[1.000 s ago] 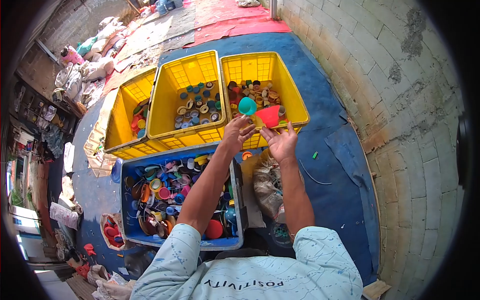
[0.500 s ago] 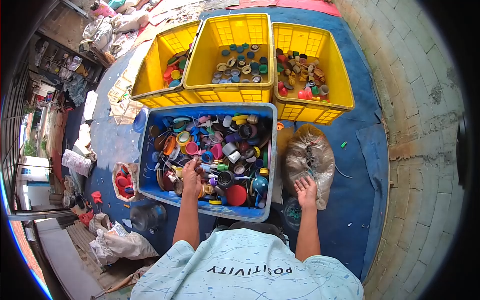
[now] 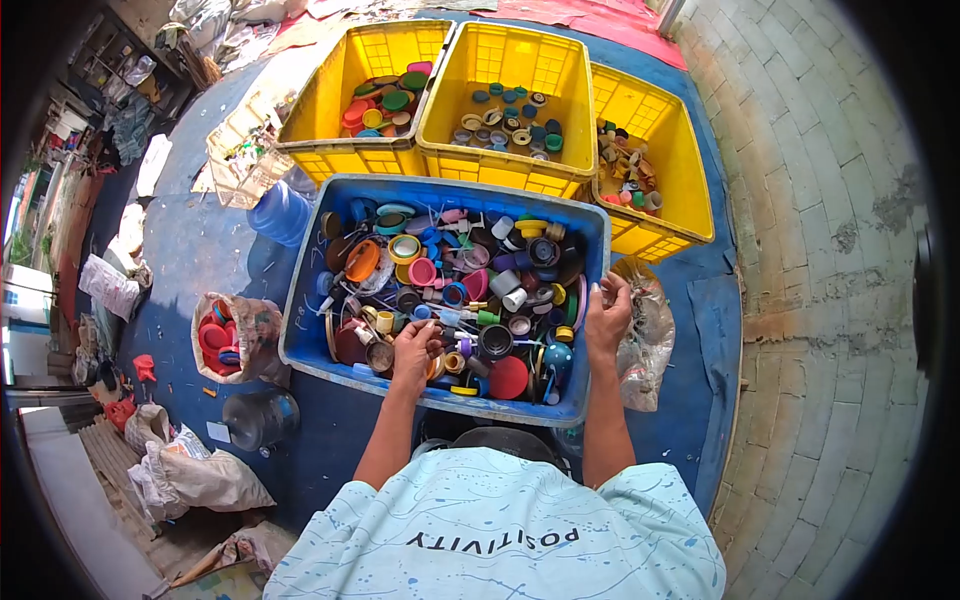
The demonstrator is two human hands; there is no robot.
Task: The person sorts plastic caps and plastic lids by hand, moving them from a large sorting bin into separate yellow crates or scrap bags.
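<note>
A blue tub (image 3: 300, 335) full of mixed plastic caps and lids stands in front of my body. Over its near part, my left hand (image 3: 417, 350) has its fingers curled together beside small caps; whatever may be between them is too small to make out. My right hand (image 3: 608, 312) is raised at the tub's right rim, fingers bent and partly apart, with nothing visible in it. Near the left hand lie a black round cap (image 3: 495, 341) and a red disc lid (image 3: 508, 377).
Behind the tub stand three yellow crates, left (image 3: 350, 160), middle (image 3: 510, 168) and right (image 3: 690, 215), holding caps. A sack of red lids (image 3: 262, 335) and clear jugs (image 3: 260, 418) are at left, a filled bag (image 3: 645, 345) at right, beyond it a block wall (image 3: 830, 300).
My right hand has moved from above the bag to the tub's right rim. My left hand is lower over the caps. The camera view has shifted and turned slightly.
</note>
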